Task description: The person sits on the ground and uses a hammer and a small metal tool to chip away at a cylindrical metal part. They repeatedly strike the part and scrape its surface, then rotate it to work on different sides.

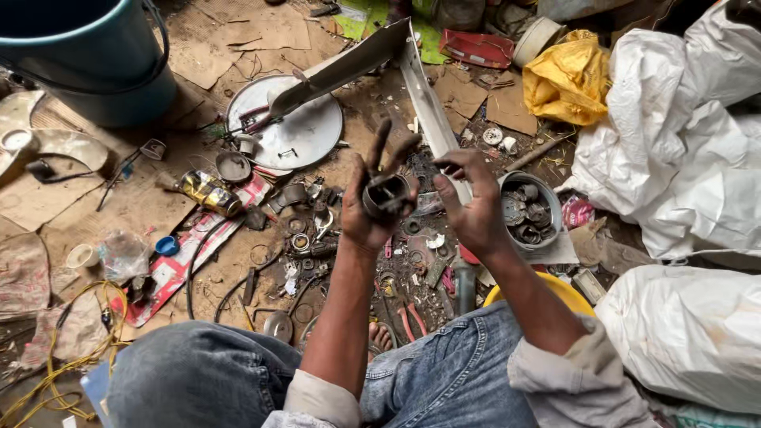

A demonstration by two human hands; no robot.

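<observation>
- One small round metal part (386, 196), dark and greasy, ring-shaped with a blocky piece inside, is held up in front of the person over the littered floor.
- left hand (372, 198) grips it, palm and thumb wrapped round the ring, two fingers sticking straight up.
- right hand (473, 202) just beside the part, not touching it; fingers loosely curled, tips pinched near each other, can't tell if anything tiny is between them.
- Below both hands: scatter of washers, rings and small scrap on brown cardboard.
- metal bowl (554, 208) full of dark round parts sits just right of the right hand.
- red-handled pliers (411, 321) on the floor near the knees.
- Long grey fan blades (349, 65) lie beyond the hands, over a round metal plate (313, 135).
- yellow can (208, 192) to the left, on a printed strip.
- blue bucket (95, 55) top left; white sacks (682, 143) on the right; yellow bag (567, 79) beside them.
</observation>
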